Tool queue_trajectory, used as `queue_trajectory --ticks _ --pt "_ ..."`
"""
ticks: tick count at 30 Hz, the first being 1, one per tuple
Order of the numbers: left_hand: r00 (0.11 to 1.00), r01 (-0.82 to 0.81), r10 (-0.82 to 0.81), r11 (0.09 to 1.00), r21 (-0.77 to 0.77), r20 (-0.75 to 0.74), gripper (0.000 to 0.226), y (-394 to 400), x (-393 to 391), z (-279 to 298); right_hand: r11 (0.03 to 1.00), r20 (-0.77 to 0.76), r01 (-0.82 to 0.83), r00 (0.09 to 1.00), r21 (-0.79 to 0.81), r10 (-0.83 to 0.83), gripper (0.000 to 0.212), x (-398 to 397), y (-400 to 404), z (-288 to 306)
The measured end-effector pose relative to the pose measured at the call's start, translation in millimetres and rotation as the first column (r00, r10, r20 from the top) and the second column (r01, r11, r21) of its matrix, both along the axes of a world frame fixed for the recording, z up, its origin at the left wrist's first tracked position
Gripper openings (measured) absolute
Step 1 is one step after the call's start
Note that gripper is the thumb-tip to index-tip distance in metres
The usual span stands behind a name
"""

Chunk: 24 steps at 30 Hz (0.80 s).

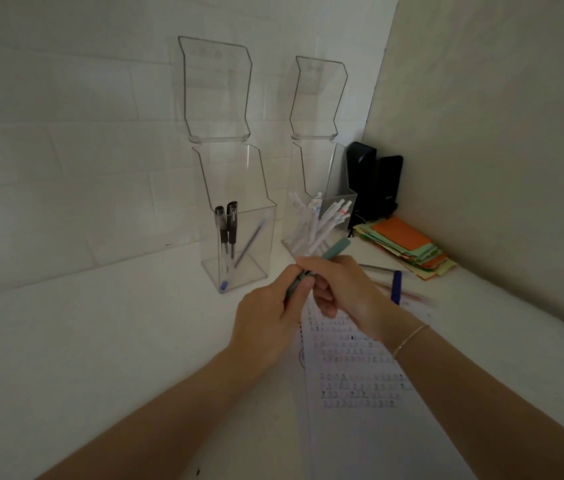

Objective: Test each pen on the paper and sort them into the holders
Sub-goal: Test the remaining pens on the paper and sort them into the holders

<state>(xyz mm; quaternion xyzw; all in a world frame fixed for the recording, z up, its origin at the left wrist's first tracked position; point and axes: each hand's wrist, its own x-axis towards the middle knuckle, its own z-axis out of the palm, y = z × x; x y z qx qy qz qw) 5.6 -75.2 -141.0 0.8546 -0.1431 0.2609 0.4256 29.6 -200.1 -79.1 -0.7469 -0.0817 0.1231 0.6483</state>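
Observation:
Both my hands hold one teal pen [336,249] above the top of the paper [360,382]. My left hand [266,320] grips its lower barrel and my right hand [339,289] pinches its middle; the teal end sticks up to the right. The left clear holder [239,244] has three pens with dark grips in it. The right clear holder [322,216] is packed with several white pens. A blue pen [396,287] and other loose pens lie on the table behind my right hand.
A stack of orange and green paper slips [408,247] lies at the back right. Two black boxes [374,181] stand in the corner. White walls close off the back and the right side of the white table [100,341].

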Motion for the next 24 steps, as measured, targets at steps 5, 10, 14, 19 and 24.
queue_trajectory --ticks 5,10,14,19,24 --pt "0.996 0.072 -0.073 0.997 -0.009 -0.056 0.039 -7.2 -7.6 2.4 0.978 0.128 0.203 0.97 0.042 -0.206 0.043 -9.6 -14.8 8.7" --pt "0.992 0.047 -0.018 0.973 0.228 -0.128 0.048 -5.4 -12.3 -1.2 0.851 0.222 0.468 0.827 0.239 -0.517 0.029 -30.2 -70.3 20.4" --pt "0.987 0.143 -0.102 0.914 0.379 -0.126 0.046 -8.0 -16.0 -6.0 0.891 0.169 0.408 0.881 0.197 -0.441 0.018 -61.0 -95.4 5.8" --pt "0.982 0.183 -0.13 0.839 0.512 -0.138 0.053 -9.5 -18.8 -7.6 0.895 0.306 0.423 0.879 -0.143 -0.366 0.015 -87.8 -102.9 -31.5" --pt "0.985 0.175 -0.136 0.761 0.625 -0.11 0.057 -11.3 -19.7 -6.3 0.887 0.116 0.463 0.881 -0.005 -0.459 0.025 -95.1 -105.8 -51.1"
